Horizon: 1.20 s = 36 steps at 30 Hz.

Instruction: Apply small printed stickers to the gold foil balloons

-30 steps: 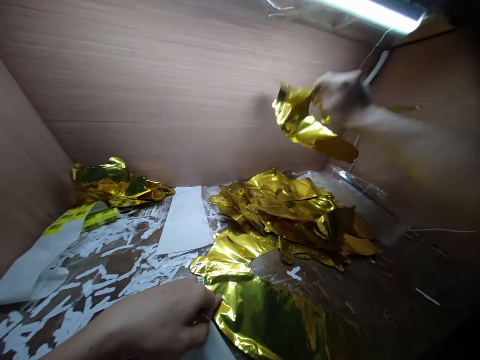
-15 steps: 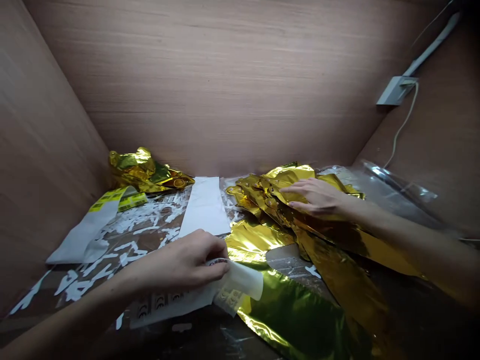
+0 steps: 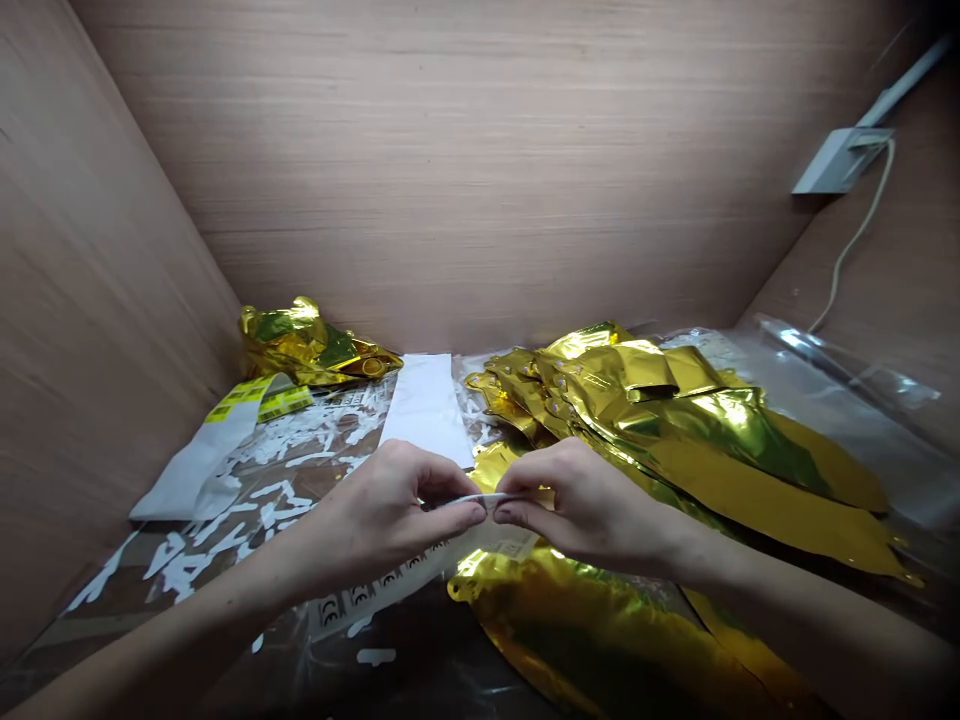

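Your left hand (image 3: 386, 525) and right hand (image 3: 589, 505) pinched the light, limp printed strip (image 3: 450, 565) at six o'clock, best held by its edge.

1. a crumpled gold foil balloon (image 3: 307, 345) lies at the back, against the wall.
2. a plain white paper strip (image 3: 426, 405) lies just to its right.
3. a white strip with yellow print (image 3: 225, 447) lies at the left, curling up slightly.
4. a clear plastic sheet (image 3: 300, 440) (flecked with white scraps) covers the dark tabletop.
5. a clear plastic bag (image 3: 847, 400) lies at the right.
6. a grey wall socket (image 3: 841, 160) sits high on the right-hand wood-veneer panel (image 3: 885, 250), with a white cable (image 3: 862, 230) hanging from it.
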Each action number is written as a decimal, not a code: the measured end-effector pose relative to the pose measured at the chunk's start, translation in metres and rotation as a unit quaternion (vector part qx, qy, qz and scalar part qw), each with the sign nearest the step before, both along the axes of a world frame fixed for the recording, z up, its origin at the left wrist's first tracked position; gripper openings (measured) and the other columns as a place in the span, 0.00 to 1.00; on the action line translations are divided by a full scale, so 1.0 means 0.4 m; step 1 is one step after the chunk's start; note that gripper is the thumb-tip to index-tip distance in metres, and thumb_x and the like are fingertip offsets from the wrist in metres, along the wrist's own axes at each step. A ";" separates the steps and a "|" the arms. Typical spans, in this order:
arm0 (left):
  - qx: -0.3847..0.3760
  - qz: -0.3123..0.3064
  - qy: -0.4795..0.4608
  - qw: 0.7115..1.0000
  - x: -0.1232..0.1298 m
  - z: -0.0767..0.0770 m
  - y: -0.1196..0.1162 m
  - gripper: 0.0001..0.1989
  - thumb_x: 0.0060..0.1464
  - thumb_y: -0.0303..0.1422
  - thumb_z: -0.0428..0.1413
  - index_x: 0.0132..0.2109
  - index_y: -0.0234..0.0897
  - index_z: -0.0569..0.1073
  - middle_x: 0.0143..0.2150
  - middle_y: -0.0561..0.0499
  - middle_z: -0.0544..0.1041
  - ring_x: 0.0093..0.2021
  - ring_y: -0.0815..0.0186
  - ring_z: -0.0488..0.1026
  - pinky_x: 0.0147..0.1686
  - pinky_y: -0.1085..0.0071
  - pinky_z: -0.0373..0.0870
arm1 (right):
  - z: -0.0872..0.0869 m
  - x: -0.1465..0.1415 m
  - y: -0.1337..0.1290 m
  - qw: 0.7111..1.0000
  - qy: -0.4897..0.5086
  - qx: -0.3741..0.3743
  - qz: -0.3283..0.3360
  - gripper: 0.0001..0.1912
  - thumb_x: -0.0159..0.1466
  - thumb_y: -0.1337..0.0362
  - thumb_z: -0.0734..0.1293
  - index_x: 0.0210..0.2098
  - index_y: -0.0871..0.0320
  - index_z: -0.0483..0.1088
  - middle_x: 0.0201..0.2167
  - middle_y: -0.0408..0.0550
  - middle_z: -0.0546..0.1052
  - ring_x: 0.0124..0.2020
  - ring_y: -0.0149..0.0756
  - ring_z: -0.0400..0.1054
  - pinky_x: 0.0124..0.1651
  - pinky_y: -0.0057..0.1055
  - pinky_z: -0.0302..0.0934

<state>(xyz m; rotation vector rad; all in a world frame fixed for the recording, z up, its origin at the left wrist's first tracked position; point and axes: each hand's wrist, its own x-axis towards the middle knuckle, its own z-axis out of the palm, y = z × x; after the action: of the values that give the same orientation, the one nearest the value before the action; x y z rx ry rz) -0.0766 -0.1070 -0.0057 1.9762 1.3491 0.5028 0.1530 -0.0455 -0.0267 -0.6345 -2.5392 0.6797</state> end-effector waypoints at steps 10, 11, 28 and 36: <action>-0.005 -0.018 0.028 0.999 0.005 -0.010 0.002 0.18 0.66 0.41 0.53 0.36 0.35 0.82 0.25 0.55 0.73 0.25 0.73 0.61 0.24 0.75 0.54 | 0.001 0.008 0.008 0.998 -0.069 0.008 -0.002 0.11 0.68 0.65 0.67 0.31 0.60 0.78 0.26 0.46 0.78 0.27 0.31 0.68 0.33 0.28 0.55; -0.007 -0.017 0.029 0.999 0.005 -0.013 0.003 0.18 0.66 0.41 0.53 0.36 0.35 0.82 0.24 0.56 0.72 0.24 0.73 0.60 0.23 0.75 0.54 | 0.003 0.007 0.006 0.997 -0.070 0.009 -0.003 0.10 0.68 0.64 0.67 0.32 0.60 0.78 0.26 0.46 0.78 0.28 0.31 0.68 0.33 0.28 0.55; -0.141 0.012 -0.016 0.990 0.002 -0.032 0.021 0.15 0.60 0.43 0.60 0.44 0.36 0.78 0.29 0.56 0.67 0.27 0.71 0.59 0.25 0.75 0.54 | -0.057 -0.017 -0.001 0.995 0.032 0.090 0.005 0.07 0.68 0.68 0.66 0.38 0.60 0.78 0.32 0.47 0.82 0.34 0.37 0.75 0.39 0.34 0.62; -0.331 -0.158 -0.091 0.926 -0.076 -0.049 0.083 0.17 0.60 0.43 0.60 0.32 0.32 0.72 0.24 0.57 0.62 0.24 0.73 0.55 0.23 0.74 0.50 | -0.037 -0.016 0.003 0.956 0.269 -0.094 -0.068 0.05 0.70 0.65 0.66 0.44 0.57 0.75 0.49 0.50 0.82 0.50 0.36 0.77 0.54 0.36 0.69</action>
<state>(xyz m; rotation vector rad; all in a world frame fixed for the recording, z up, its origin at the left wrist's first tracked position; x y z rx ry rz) -0.1068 -0.0737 -0.0254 1.4902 0.8941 0.0505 0.1465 -0.0444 -0.0417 -0.5821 -1.9277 0.9092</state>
